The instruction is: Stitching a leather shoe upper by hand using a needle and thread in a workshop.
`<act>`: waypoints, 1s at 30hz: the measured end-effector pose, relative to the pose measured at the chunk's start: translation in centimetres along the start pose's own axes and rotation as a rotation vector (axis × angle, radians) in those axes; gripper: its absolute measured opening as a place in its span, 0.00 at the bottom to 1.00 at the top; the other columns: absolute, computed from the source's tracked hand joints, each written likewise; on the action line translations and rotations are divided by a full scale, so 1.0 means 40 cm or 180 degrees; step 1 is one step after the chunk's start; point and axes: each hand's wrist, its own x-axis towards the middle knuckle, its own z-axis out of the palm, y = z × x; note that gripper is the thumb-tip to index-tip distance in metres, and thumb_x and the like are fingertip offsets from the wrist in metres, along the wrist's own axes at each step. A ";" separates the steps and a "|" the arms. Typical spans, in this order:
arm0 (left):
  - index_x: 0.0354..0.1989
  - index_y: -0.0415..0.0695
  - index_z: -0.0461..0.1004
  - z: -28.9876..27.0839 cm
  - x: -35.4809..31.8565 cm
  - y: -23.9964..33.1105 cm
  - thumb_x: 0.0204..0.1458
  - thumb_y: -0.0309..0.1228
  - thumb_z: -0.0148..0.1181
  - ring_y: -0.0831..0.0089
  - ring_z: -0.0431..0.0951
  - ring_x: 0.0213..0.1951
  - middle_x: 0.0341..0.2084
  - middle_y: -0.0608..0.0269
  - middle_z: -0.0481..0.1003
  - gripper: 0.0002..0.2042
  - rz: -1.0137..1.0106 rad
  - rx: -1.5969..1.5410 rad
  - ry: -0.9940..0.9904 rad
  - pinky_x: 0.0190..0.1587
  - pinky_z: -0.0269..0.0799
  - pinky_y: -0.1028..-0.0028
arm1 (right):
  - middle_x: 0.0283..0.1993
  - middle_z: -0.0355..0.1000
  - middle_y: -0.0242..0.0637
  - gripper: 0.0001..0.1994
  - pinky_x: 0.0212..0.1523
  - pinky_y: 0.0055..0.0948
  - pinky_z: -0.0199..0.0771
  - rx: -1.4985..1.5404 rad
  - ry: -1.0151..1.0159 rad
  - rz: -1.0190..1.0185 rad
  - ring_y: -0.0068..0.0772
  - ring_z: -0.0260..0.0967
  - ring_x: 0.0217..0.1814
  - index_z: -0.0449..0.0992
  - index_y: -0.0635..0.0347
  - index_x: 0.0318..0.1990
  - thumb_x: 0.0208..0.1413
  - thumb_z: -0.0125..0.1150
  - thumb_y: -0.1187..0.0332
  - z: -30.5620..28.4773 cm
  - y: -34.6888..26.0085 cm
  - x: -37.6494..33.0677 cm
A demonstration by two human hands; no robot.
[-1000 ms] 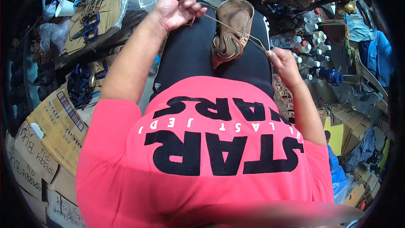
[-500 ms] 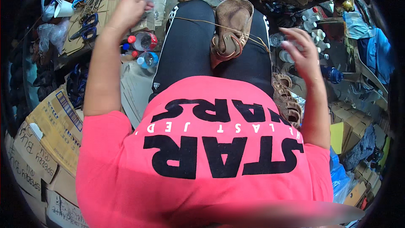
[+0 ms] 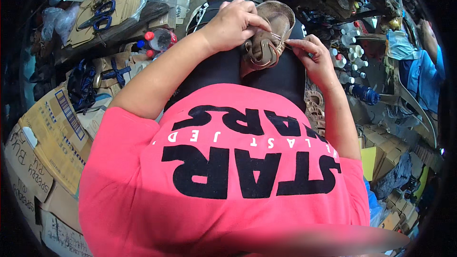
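A brown leather shoe upper (image 3: 282, 15) lies between my thighs, its curled, laced end turned toward me. My left hand (image 3: 234, 24) bends over its left side, fingers closed in a pinch on a thin, pale thread (image 3: 276, 36). At the right edge of the leather, my right hand (image 3: 318, 60) pinches with thumb and forefinger, seemingly on the same thread. Whether a needle is in either hand is too small to tell.
On the left, blue-handled scissors (image 3: 100, 16) lie on cardboard beside a plastic bottle (image 3: 162, 39). Several small white bottles (image 3: 350, 40) stand at the right. Another person's blue sleeve (image 3: 431, 78) shows at the far right. Cardboard boxes (image 3: 54, 123) crowd the lower left.
My hands, spread wide on either side before, have come together at the shoe upper. The thread stretched across my thighs is now gathered close to the leather. Another person's arm has appeared at right.
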 end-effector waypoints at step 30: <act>0.32 0.53 0.81 0.043 0.044 -0.035 0.42 0.26 0.64 0.66 0.74 0.31 0.23 0.63 0.73 0.09 0.0036 -0.0552 -0.0598 0.36 0.69 0.69 | 0.28 0.62 0.25 0.12 0.37 0.19 0.63 0.0865 -0.0509 0.0245 0.19 0.58 0.33 0.81 0.53 0.42 0.51 0.60 0.77 -0.006 0.069 0.034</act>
